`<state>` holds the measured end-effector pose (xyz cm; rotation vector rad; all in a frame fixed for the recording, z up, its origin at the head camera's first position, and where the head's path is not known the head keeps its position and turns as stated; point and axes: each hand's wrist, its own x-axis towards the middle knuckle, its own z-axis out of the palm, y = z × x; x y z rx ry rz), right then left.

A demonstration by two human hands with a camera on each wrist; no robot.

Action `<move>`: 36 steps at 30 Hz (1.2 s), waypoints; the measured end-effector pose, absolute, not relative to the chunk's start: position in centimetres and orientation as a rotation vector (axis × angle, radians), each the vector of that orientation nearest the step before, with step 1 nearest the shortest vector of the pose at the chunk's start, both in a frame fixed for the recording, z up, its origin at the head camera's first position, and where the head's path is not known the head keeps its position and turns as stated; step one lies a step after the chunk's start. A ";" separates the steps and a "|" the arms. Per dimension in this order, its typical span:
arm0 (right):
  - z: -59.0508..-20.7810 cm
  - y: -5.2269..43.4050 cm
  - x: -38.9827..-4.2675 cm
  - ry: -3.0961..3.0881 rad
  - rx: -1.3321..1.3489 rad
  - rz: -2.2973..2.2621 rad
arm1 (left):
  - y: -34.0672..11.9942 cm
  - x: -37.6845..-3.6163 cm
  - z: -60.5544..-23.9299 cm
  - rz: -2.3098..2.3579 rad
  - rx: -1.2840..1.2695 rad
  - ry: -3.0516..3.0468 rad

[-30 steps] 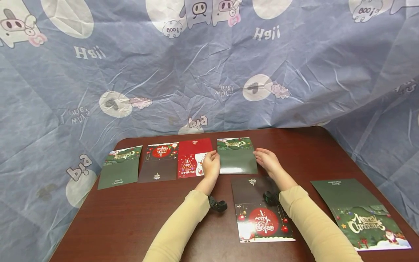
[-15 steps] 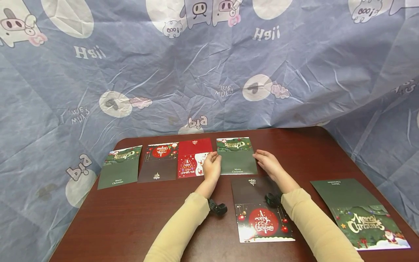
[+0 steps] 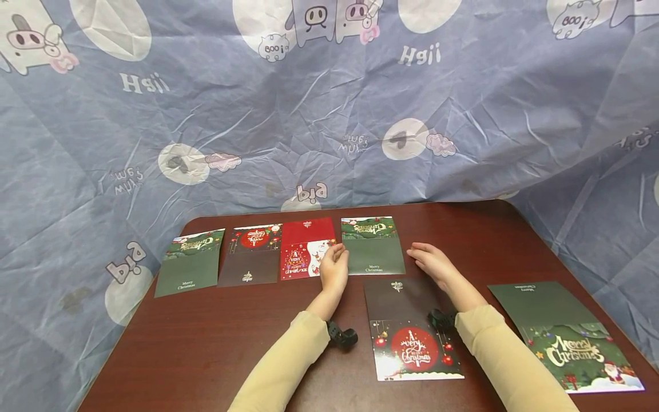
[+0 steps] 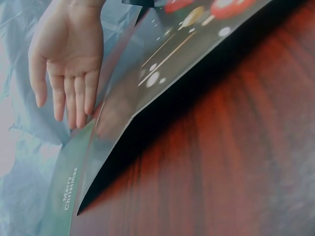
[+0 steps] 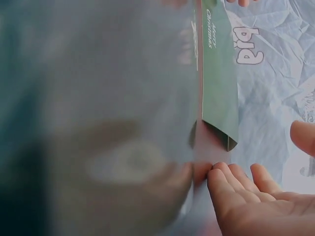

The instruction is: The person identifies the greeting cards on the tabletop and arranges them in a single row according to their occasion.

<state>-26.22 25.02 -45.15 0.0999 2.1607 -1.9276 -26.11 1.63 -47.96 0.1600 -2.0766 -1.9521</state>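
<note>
In the head view a green Christmas card (image 3: 374,255) lies unfolded at the back centre of the table. My left hand (image 3: 333,268) is at its left edge, fingertips bent loosely inward, between this card and a red card (image 3: 307,231). My right hand (image 3: 434,264) is a little off the right edge, thumb and straight fingers reaching toward it. The left wrist view shows my right hand (image 4: 71,64) with its palm exposed and fingers extended. In the right wrist view the green card (image 5: 220,78) rises at its fold, beside the fingers of my right hand (image 5: 261,196).
A black-and-red card (image 3: 417,349) lies in front of the hands, partly under the right wrist. Another green card (image 3: 571,343) is at the right. Black (image 3: 249,266) and green (image 3: 188,269) cards continue the row leftward. A printed blue cloth (image 3: 257,137) hangs behind the table.
The glare on the green card's lower half has gone, and its lettering now shows. My right hand has drawn away from its edge to the right; the left hand has barely shifted.
</note>
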 end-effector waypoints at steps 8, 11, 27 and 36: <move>-45.5 25.8 -25.2 2.162 0.114 -1.955 | 1.6 -25.2 -48.4 -1.994 0.128 -2.040; -45.7 26.1 -24.8 2.168 0.107 -1.964 | 1.6 -24.9 -48.7 -2.004 0.113 -2.024; -46.3 27.8 -22.0 2.247 0.070 -1.869 | 1.3 -22.6 -50.0 -2.050 0.041 -1.971; -46.5 28.1 -20.4 2.320 0.031 -1.819 | 1.1 -20.8 -49.9 -2.070 0.007 -2.003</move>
